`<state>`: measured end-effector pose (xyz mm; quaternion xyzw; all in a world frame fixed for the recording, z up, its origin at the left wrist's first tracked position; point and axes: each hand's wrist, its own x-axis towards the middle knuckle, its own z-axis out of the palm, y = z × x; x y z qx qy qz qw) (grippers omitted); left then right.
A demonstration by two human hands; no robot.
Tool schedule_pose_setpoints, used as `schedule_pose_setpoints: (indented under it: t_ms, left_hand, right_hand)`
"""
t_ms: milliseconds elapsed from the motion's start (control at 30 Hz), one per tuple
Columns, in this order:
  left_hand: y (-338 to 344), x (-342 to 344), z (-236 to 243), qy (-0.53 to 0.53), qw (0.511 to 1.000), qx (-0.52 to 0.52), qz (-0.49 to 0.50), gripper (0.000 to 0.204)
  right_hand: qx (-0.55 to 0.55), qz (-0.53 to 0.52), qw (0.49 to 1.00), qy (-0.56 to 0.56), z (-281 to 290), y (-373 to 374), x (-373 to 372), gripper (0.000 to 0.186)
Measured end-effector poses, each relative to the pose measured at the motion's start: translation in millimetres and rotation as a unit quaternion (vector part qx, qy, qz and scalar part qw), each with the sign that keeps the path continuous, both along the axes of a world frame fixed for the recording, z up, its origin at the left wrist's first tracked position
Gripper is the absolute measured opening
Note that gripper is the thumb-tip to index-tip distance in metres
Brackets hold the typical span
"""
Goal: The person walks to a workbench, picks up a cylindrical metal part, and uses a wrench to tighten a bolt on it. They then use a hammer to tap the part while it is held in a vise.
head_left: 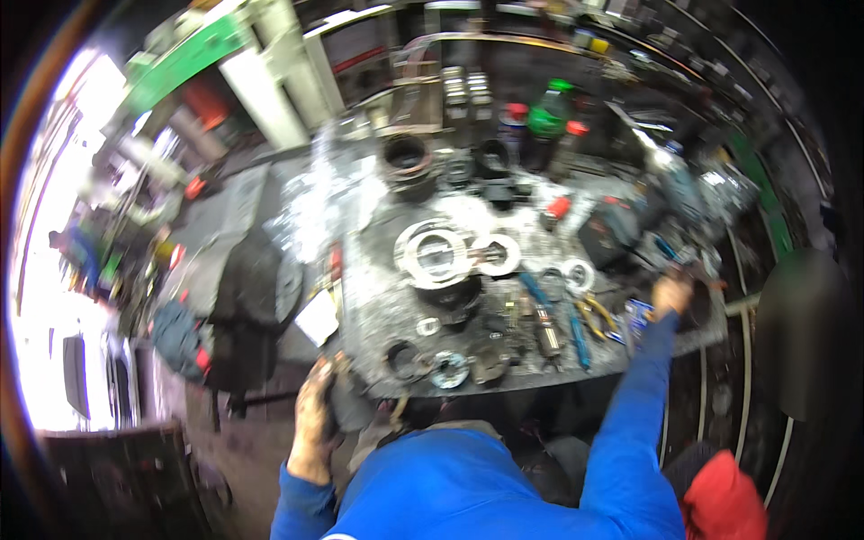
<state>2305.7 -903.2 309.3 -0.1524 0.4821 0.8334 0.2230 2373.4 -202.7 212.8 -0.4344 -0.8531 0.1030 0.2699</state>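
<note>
At the front left edge of the workbench [373, 306], my left hand [310, 412] is closed around a dark grey, roughly cylindrical piece [349, 402]; its exact kind does not show. My right arm stretches to the bench's right end. There my right hand [672, 292] is beside a dark round part [699, 301], its fingers smeared by motion. Close to that hand lie a blue-and-white item [637, 317] and yellow-handled pliers [598, 317]. In the middle, a large pale metal ring [408, 255] sits above a dark round part [450, 297], with a smaller ring [497, 255] alongside.
Along the front edge lie several round parts, including a grey flange [449, 369], and blue-handled tools [580, 337]. Dark hollow cylinders [406, 160] and a green bottle [548, 115] stand at the back. A cordless tool [612, 232] rests at right; clear plastic wrap [306, 211] lies left.
</note>
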Motion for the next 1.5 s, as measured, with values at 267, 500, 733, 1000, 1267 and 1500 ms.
schedule_pose_setpoints:
  t_ms: [267, 500, 733, 1000, 1267, 1500]
  left_hand:
    - [-32.3, -15.2, 13.4, 0.02, 1.0, -0.015, 0.006, 0.058]
    - [-67.4, -31.4, -11.8, 0.077, 0.989, -0.117, -0.047, 0.094]
    - [-90.0, -29.4, -18.9, 0.07, 0.993, -0.074, -0.057, 0.063]
    - [-80.0, -7.6, -0.9, 0.271, 0.936, -0.171, -0.145, 0.048]
    - [-33.5, 14.6, 3.0, 0.448, 0.844, -0.256, -0.142, 0.046]
    - [41.5, 54.4, 1.9, 0.487, 0.809, -0.319, -0.079, 0.044]
  right_hand:
    - [-0.631, 0.252, 0.601, 0.422, 149.4, -271.2, 68.5, 0.106]
    - [-0.848, 0.309, 0.397, 0.164, 148.0, -456.9, 34.9, 0.1]
    - [-0.782, 0.198, 0.563, 0.177, 130.7, -542.2, 34.6, 0.051]
    - [-0.628, 0.225, 0.741, 0.073, 138.3, -567.7, 9.6, 0.027]
    - [-0.741, 0.177, 0.645, 0.049, 139.0, -527.7, 17.7, 0.024]
    - [-0.803, 0.205, 0.559, -0.012, 127.1, -440.2, 25.4, 0.021]
